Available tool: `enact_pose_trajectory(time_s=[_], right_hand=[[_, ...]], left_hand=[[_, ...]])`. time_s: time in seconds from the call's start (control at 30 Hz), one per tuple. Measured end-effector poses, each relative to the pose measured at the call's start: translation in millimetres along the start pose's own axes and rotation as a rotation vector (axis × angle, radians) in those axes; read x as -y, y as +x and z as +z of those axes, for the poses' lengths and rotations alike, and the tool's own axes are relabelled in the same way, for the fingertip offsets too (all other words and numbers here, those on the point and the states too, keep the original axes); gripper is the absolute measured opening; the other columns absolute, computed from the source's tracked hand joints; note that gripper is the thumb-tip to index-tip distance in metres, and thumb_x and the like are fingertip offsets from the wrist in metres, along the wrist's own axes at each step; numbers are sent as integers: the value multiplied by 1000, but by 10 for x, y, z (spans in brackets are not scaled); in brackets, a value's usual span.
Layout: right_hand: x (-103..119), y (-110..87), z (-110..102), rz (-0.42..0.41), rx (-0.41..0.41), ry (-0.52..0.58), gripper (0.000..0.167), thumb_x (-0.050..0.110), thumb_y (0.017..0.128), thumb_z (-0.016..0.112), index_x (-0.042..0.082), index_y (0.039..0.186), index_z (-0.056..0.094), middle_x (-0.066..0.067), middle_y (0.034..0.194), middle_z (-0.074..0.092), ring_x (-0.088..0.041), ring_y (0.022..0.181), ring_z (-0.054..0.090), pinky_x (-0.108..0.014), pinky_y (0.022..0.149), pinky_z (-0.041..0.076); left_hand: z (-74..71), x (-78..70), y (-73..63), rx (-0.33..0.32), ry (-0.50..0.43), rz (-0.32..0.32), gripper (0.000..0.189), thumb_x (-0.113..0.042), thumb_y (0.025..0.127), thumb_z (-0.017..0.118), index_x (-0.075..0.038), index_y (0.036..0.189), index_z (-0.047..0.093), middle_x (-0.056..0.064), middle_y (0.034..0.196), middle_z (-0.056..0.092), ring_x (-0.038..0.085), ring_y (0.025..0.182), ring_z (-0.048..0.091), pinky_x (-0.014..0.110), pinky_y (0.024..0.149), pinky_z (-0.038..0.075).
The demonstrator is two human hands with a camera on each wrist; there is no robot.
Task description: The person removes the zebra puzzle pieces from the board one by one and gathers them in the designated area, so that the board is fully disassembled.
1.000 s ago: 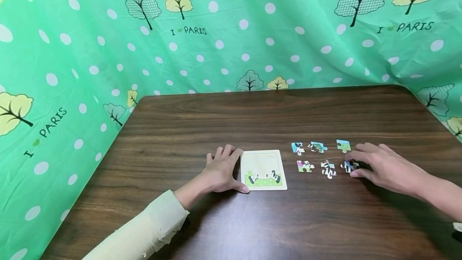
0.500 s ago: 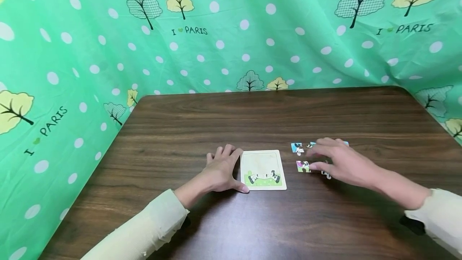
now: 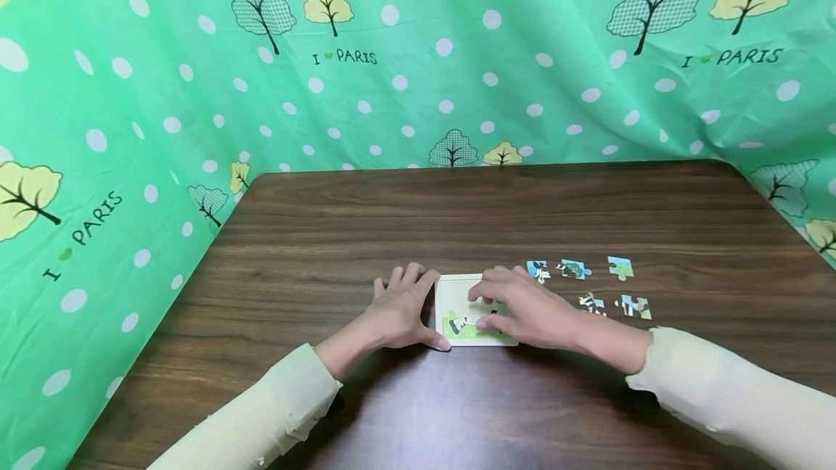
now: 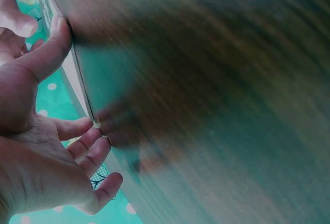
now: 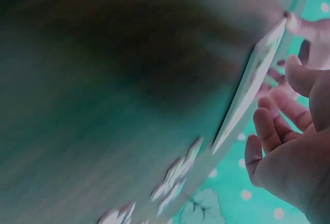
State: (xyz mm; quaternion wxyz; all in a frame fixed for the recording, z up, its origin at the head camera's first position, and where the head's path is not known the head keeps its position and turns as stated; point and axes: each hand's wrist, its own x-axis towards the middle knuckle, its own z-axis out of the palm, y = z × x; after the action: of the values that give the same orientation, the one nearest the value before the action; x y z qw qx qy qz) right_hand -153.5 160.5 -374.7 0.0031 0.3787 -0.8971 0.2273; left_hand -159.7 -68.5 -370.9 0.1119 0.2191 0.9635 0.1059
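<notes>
A square white puzzle board [image 3: 456, 290] lies flat, with a printed strip of grass and striped legs along its near side. My left hand [image 3: 400, 314] holds its left edge, thumb at the near corner and index finger at the far one. Over the board's right half hovers my right hand [image 3: 525, 310], fingers loosely bent and thumb apart from them. Nothing shows between them in the right wrist view. Loose jigsaw pieces, such as a blue-and-white one [image 3: 538, 271] and a striped one [image 3: 591, 303], lie right of the board. The right hand and wrist cover part of that area.
The pieces stand in two rows: a green tree piece [image 3: 575, 269] and a grass-and-sky piece [image 3: 620, 268] at the back, another striped piece [image 3: 635, 307] in front. Under everything is a dark wooden table [image 3: 339, 231]. A green dotted curtain [image 3: 392, 122] hangs behind it.
My right hand has swept left from the rightmost pieces, past the others, to above the board. The pink-marked piece is now out of sight. My left hand has stayed at the board's edge.
</notes>
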Motion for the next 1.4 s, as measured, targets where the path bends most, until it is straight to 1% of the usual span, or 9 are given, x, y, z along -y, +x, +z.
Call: enact_pose_trajectory(time_s=[0.1, 0.2, 0.4, 0.53, 0.83, 1.03, 1.13, 1.23, 1.4], right_hand=[[63, 55, 72, -21, 3, -5, 35, 26, 81, 77, 10, 110, 68, 6, 95, 60, -12, 87, 51, -35, 80, 33], [110, 92, 129, -20, 21, -11, 39, 28, 81, 77, 10, 114, 67, 5, 95, 57, -11, 88, 49, -37, 81, 34], [132, 125, 204, -30, 21, -26, 43, 31, 79, 77, 11, 116, 66, 6, 91, 52, -8, 83, 44, -37, 78, 33], [135, 131, 222, -35, 28, -29, 43, 31, 80, 76, 13, 118, 66, 7, 90, 50, -8, 84, 43, -35, 78, 32], [172, 147, 225, -16, 72, -45, 45, 31, 81, 75, 16, 122, 65, 7, 93, 49, -8, 86, 43, -34, 78, 32], [182, 153, 241, -15, 76, -38, 48, 32, 81, 75, 14, 124, 64, 7, 94, 50, -9, 86, 43, -35, 80, 33], [191, 159, 252, -30, 63, -63, 47, 33, 81, 75, 13, 122, 66, 7, 93, 49, -9, 86, 44, -34, 80, 32], [201, 164, 259, -44, 37, -83, 43, 32, 79, 76, 12, 117, 69, 6, 91, 49, -10, 85, 44, -34, 80, 32], [207, 170, 269, -25, -1, -78, 36, 32, 75, 79, 15, 106, 70, 6, 88, 49, -10, 86, 44, -34, 80, 32]], left_hand=[[-3, 0, 4, 5, 5, -2, 95, -58, 58, 84, -21, 136, 44, 2, 129, 43, 25, 113, 39, 47, 86, 32], [-5, -2, 6, 9, 10, -2, 96, -59, 58, 83, -21, 137, 43, 3, 130, 43, 25, 113, 39, 47, 86, 32], [-7, -2, 2, 9, 8, -3, 97, -59, 59, 83, -21, 139, 42, 2, 131, 42, 25, 115, 39, 48, 88, 32], [-11, 3, -1, 8, 3, -3, 98, -59, 59, 83, -21, 139, 42, 2, 133, 41, 25, 116, 38, 49, 89, 32], [-8, 8, 2, 11, 16, -5, 98, -59, 59, 82, -21, 139, 42, 3, 135, 41, 26, 118, 38, 49, 89, 32], [0, 10, 4, 12, 10, -7, 97, -59, 59, 83, -20, 139, 42, 2, 132, 41, 26, 116, 39, 49, 89, 32], [4, 9, 9, 12, 9, -8, 96, -59, 59, 83, -21, 138, 42, 2, 131, 42, 26, 115, 39, 49, 89, 32], [5, 7, 13, 13, 11, -9, 97, -59, 59, 83, -21, 138, 42, 3, 132, 42, 26, 116, 39, 49, 89, 32], [3, 5, 17, 11, 8, -6, 97, -59, 59, 83, -21, 139, 42, 3, 135, 41, 26, 117, 38, 49, 90, 32]])
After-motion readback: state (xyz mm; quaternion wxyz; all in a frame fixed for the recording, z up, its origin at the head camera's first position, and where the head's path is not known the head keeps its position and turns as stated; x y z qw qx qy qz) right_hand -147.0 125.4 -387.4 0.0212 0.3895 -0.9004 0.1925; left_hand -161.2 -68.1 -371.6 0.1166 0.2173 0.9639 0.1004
